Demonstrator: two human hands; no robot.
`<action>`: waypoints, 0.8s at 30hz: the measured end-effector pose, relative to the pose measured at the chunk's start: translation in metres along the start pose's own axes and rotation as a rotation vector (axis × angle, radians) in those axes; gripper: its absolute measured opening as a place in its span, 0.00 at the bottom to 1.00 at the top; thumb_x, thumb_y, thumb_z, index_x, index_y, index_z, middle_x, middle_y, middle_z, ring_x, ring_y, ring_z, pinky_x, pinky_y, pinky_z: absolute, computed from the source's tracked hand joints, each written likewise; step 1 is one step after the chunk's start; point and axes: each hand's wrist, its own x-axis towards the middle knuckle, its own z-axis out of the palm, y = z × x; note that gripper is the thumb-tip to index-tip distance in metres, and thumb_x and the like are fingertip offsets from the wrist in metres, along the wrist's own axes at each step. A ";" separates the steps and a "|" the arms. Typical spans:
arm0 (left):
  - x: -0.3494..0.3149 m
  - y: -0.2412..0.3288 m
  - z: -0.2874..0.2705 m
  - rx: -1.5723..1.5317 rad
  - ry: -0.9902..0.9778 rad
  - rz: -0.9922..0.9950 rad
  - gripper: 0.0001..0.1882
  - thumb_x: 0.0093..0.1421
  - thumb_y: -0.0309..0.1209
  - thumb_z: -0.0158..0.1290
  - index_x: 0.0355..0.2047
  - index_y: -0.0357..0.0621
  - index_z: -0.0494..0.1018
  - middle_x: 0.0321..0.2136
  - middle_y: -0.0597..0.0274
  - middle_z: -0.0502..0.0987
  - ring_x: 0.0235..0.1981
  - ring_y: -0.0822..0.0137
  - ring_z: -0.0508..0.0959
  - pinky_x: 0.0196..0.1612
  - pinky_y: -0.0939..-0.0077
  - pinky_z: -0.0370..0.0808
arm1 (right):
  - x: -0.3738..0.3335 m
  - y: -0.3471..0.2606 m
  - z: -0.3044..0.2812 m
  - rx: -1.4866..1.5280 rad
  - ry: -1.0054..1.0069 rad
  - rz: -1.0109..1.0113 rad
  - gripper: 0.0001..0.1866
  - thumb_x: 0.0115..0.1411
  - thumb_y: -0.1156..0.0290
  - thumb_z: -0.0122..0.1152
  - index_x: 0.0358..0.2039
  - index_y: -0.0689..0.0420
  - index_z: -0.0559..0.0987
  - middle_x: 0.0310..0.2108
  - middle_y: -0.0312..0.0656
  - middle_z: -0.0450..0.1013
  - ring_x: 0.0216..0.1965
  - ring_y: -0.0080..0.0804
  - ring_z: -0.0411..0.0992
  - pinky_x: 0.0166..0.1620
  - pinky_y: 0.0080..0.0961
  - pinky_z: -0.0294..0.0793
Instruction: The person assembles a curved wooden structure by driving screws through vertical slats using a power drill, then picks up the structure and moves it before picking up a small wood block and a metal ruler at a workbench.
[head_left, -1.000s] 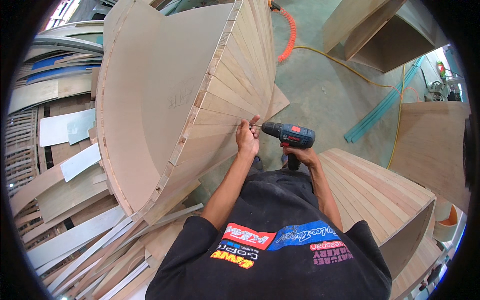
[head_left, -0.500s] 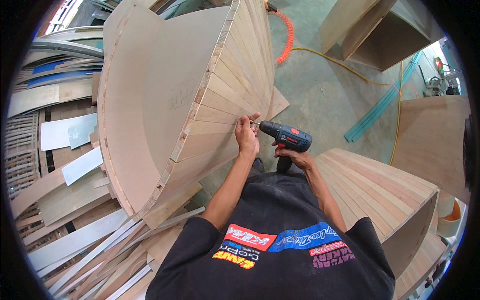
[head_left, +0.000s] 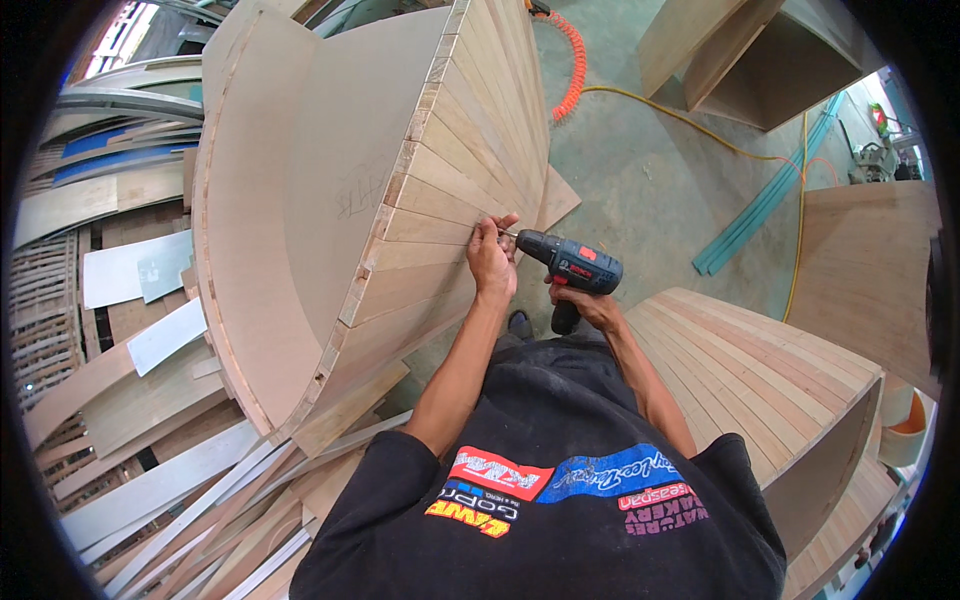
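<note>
My right hand (head_left: 592, 304) grips a dark blue and black cordless drill (head_left: 582, 268) by its handle, its chuck aimed left. From the chuck a thin bit reaches toward the slatted side of a large curved wooden cabinet shell (head_left: 440, 205). Close against those slats, my left hand (head_left: 493, 262) has its thumb and fingers pinched around the tip of the bit. Whatever lies between these fingertips is too small and covered to make out. Narrow pale wood strips, side by side, make up the slatted face.
Loose boards and strips (head_left: 150, 480) pile up at the left. A second slatted wooden unit (head_left: 750, 370) stands close at my right. An open box cabinet (head_left: 760, 70), a yellow hose (head_left: 690, 132), an orange coiled hose (head_left: 575, 80) and teal strips (head_left: 750, 215) lie beyond.
Both the drill and my right hand have shifted slightly away from me. My left hand's fingers have moved up a little at the slats, still pinched.
</note>
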 end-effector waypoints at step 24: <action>0.000 0.003 0.001 0.051 0.044 0.032 0.09 0.69 0.36 0.44 0.35 0.46 0.67 0.35 0.53 0.79 0.19 0.82 0.58 0.23 0.87 0.57 | 0.003 0.012 0.001 -0.071 -0.039 -0.010 0.08 0.53 0.74 0.66 0.33 0.57 0.76 0.26 0.33 0.73 0.28 0.22 0.71 0.33 0.23 0.73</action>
